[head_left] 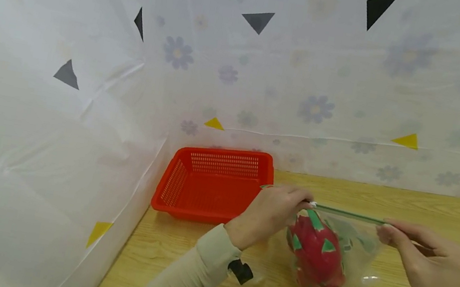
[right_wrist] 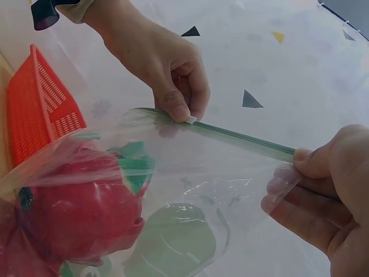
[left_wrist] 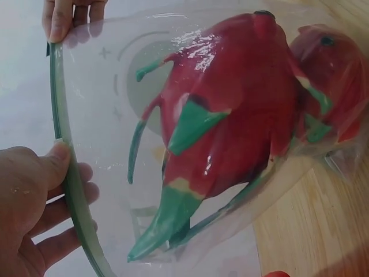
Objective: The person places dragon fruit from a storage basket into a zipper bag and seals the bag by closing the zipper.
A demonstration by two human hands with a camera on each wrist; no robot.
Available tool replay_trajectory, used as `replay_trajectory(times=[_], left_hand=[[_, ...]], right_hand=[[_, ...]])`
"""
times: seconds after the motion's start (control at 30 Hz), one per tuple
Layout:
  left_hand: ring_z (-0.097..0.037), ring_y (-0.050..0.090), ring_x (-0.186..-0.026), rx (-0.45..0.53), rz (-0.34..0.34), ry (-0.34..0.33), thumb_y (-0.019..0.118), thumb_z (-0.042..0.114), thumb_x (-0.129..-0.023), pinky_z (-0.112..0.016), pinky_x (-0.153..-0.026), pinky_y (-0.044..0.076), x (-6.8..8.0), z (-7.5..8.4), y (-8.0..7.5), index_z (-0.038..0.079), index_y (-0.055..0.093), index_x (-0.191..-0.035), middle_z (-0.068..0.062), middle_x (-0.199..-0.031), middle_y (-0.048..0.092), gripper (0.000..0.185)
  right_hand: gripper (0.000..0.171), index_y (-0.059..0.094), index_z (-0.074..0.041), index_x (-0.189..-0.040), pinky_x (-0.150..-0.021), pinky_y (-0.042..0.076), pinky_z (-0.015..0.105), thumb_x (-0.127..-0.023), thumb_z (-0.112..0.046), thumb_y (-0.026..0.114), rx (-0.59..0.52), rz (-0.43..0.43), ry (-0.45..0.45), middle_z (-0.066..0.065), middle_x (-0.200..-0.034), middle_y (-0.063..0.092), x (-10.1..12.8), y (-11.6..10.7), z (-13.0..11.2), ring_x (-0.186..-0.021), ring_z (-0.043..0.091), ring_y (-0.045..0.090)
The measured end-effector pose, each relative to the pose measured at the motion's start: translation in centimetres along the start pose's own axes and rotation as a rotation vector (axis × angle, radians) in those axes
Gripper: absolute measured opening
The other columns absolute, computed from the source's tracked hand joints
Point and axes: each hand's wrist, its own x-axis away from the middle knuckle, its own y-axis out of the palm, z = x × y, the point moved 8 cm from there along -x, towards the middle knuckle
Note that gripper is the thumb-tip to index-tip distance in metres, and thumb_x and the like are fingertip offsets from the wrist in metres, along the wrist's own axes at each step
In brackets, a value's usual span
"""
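Note:
A clear zip bag point(head_left: 353, 255) stands on the wooden table point(head_left: 429, 207) with a red dragon fruit point(head_left: 318, 257) with green scales inside. Its green zip strip point(head_left: 348, 214) runs along the top. My left hand point(head_left: 271, 211) pinches the strip near its left end. My right hand point(head_left: 422, 252) pinches the strip's right end. In the left wrist view the fruit point(left_wrist: 230, 127) fills the bag and my left thumb point(left_wrist: 55, 161) presses the strip point(left_wrist: 66, 173). In the right wrist view the left hand point(right_wrist: 167, 69) pinches the strip point(right_wrist: 242, 135) and my right fingers point(right_wrist: 305, 190) grip the bag's point(right_wrist: 196, 219) corner.
An empty red perforated basket point(head_left: 214, 184) sits at the table's back left, against the white flowered sheet point(head_left: 270, 69) that walls the left and back. The table's front edge lies near my arms.

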Motion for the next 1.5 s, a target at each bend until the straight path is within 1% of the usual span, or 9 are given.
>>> replay_trajectory(times=[0.17,0.27,0.37,0.63,0.9,1.07,1.3,1.4,1.5], left_hand=[[-0.001,0.064,-0.084,0.002,0.001,-0.02,0.061,0.029,-0.098,-0.008,-0.076,0.051,0.5,-0.8,0.2,0.016,0.066,-0.11,0.008,-0.1,0.071,0.018],[-0.002,0.065,-0.086,0.018,0.013,-0.031,0.063,0.027,-0.097,-0.009,-0.078,0.052,0.8,-1.2,0.2,0.015,0.066,-0.109,0.007,-0.102,0.071,0.018],[-0.004,0.064,-0.087,0.007,0.016,-0.043,0.063,0.027,-0.097,-0.01,-0.078,0.052,1.1,-1.6,0.3,0.015,0.066,-0.109,0.006,-0.102,0.071,0.017],[-0.007,0.066,-0.095,-0.033,0.028,-0.068,0.063,0.027,-0.097,-0.017,-0.079,0.056,1.7,-2.5,0.6,0.015,0.067,-0.108,0.006,-0.103,0.073,0.017],[-0.008,0.066,-0.095,-0.05,0.026,-0.099,0.062,0.027,-0.097,-0.018,-0.081,0.056,2.2,-3.3,0.8,0.015,0.068,-0.11,0.005,-0.104,0.073,0.019],[-0.007,0.065,-0.093,-0.073,0.037,-0.105,0.063,0.029,-0.097,-0.016,-0.079,0.056,2.5,-3.8,0.8,0.016,0.067,-0.11,0.006,-0.102,0.073,0.019],[-0.008,0.065,-0.094,-0.037,0.066,-0.133,0.066,0.027,-0.094,-0.019,-0.078,0.057,3.1,-4.6,0.8,0.016,0.068,-0.109,0.007,-0.1,0.072,0.018],[-0.008,0.065,-0.092,-0.044,0.076,-0.14,0.066,0.026,-0.095,-0.018,-0.079,0.057,3.5,-4.9,0.7,0.016,0.068,-0.109,0.005,-0.1,0.072,0.018],[-0.008,0.065,-0.091,-0.056,0.073,-0.155,0.066,0.026,-0.095,-0.017,-0.08,0.056,3.8,-5.2,0.8,0.015,0.068,-0.11,0.005,-0.102,0.073,0.019]], right_hand=[[0.024,0.078,-0.001,-0.094,-0.053,0.043,0.005,-0.077,0.015,0.074,-0.021,0.003,0.012,-0.028,-0.087,0.071,0.0,-0.1,0.3,-0.074,-0.014,0.066],[0.023,0.077,0.0,-0.093,-0.053,0.043,0.005,-0.077,0.016,0.073,-0.042,0.006,0.02,-0.026,-0.086,0.072,0.1,-0.2,0.5,-0.074,-0.013,0.067],[0.023,0.077,0.001,-0.093,-0.055,0.044,0.005,-0.077,0.016,0.073,-0.045,0.009,0.037,-0.024,-0.085,0.073,0.2,-0.3,0.7,-0.074,-0.012,0.068],[0.022,0.077,-0.003,-0.096,-0.06,0.046,0.003,-0.08,0.011,0.074,0.035,0.006,0.121,-0.033,-0.085,0.069,0.5,-0.5,0.9,-0.073,-0.014,0.066],[0.021,0.077,0.0,-0.096,-0.06,0.047,0.003,-0.08,0.013,0.073,0.007,0.015,0.126,-0.029,-0.085,0.071,0.6,-0.6,1.4,-0.073,-0.012,0.067],[0.02,0.076,0.003,-0.096,-0.064,0.049,0.003,-0.08,0.014,0.072,-0.011,0.024,0.137,-0.028,-0.085,0.071,0.7,-0.8,1.6,-0.072,-0.01,0.068],[0.018,0.075,0.003,-0.099,-0.065,0.048,0.002,-0.084,0.011,0.069,0.028,0.024,0.167,-0.036,-0.085,0.068,0.8,-1.0,1.8,-0.071,-0.014,0.066],[0.016,0.075,0.002,-0.101,-0.064,0.047,0.002,-0.087,0.006,0.068,0.054,0.026,0.195,-0.038,-0.085,0.066,0.9,-1.2,2.2,-0.071,-0.016,0.065],[0.017,0.074,0.003,-0.104,-0.066,0.047,0.001,-0.088,0.005,0.068,0.071,0.031,0.191,-0.04,-0.087,0.064,1.0,-1.3,2.4,-0.072,-0.018,0.064]])
